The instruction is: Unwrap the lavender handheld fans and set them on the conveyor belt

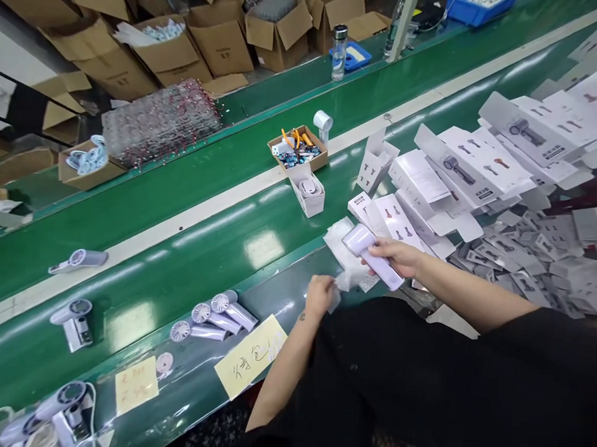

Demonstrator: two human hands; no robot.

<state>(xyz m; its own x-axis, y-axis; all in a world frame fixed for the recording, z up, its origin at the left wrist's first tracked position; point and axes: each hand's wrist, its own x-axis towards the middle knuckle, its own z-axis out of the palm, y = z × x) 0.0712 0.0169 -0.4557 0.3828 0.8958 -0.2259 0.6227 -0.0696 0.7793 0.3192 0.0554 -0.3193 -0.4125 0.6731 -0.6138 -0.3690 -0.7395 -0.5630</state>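
Checking the right grip first: what is its state?

"Closed. The right grip (399, 254), right of centre in the frame, is gripping a pale lavender handheld fan with a round head and a straight handle (389, 272). The fan head points to the upper left; the handle end points to the lower right."

And the left grip (319, 295)?

"Also closed. It sits left of and below the fan, with its fingers pinched on the edge of a crumpled, translucent white plastic film (345, 253). The film lies partly behind the fan."

Specify the items adjacent to the left forearm.

"A yellow paper sheet with dark handwriting (243, 367), lower centre, on the dark green bench (294, 310). Near its upper left edge, three lavender handheld fans (223, 319) lie side by side."

And toward the upper right?

"Opened white cardboard boxes printed with fan pictures (469, 166), stacked at a slant. At upper centre, a small brown cardboard tray (320, 162) contains orange-handled tools (297, 138); an open white box (313, 205) stands just below it."
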